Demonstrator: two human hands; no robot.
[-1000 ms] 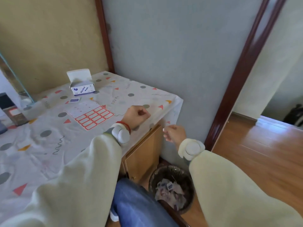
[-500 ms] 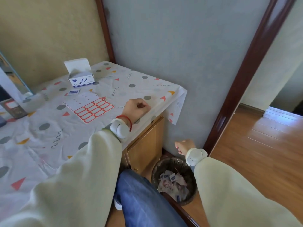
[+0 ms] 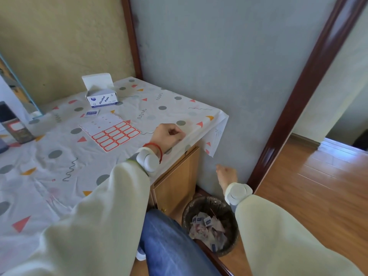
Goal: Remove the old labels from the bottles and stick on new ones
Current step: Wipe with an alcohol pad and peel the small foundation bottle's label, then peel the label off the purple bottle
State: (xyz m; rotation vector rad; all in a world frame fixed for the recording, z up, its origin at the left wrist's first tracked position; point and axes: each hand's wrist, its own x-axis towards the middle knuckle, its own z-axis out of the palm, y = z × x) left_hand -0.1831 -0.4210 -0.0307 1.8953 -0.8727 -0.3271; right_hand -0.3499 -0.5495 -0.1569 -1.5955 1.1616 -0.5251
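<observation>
A sheet of red-bordered labels [image 3: 115, 133] lies on the patterned tablecloth [image 3: 59, 176], its upper rows peeled off. At the far left stands a dark bottle [image 3: 12, 126] with a red-framed label on it. My left hand [image 3: 169, 136] rests on the table's right edge with its fingers curled into a fist, and I see nothing in it. My right hand [image 3: 227, 176] hangs off the table beside the grey wall, above the waste bin [image 3: 233, 240]. Its fingers point down, look relaxed and hold nothing that I can see.
An open box of alcohol pads [image 3: 101, 96] stands at the back of the table, with one sachet [image 3: 91, 113] in front of it. The bin holds several used sachets and paper scraps. A wooden cabinet [image 3: 175, 184] sits under the table. A mirror [image 3: 20, 86] leans at the left.
My right hand has dropped from the height of the table edge, where it pinched a small white scrap, to just above the bin. The left fist stayed put.
</observation>
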